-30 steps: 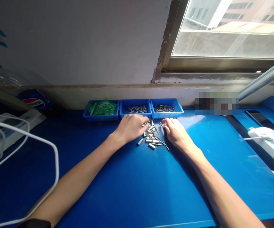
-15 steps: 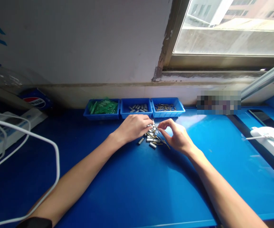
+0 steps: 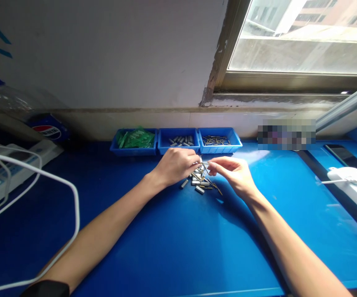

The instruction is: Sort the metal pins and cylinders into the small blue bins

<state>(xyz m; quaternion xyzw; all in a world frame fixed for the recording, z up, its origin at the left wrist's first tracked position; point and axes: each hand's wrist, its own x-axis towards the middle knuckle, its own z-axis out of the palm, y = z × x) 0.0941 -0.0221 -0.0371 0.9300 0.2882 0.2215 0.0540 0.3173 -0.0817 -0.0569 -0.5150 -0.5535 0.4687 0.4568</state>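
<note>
My left hand (image 3: 177,164) is closed, its fingertips pinched together over the back of a small loose pile; whatever it holds is mostly hidden by the fingers. Across from it, my right hand (image 3: 232,170) pinches a thin metal pin (image 3: 205,164) whose far end reaches my left fingertips. Below both hands lies the mixed pile of short silvery cylinders (image 3: 199,189) and thin brass-coloured pins (image 3: 217,188). One more cylinder (image 3: 184,184) sits at the pile's left side.
Three blue bins stand behind the hands: one with green plastic bags (image 3: 138,138), one with silvery cylinders (image 3: 181,141), one with thin pins (image 3: 217,140). A white cable (image 3: 76,206) loops at left near a bottle (image 3: 46,128). A power strip (image 3: 356,189) lies right.
My right hand has turned and its fingers have come together, bringing the thin pin up level against my left fingertips. My left hand has stayed nearly in place. The view has shifted slightly.
</note>
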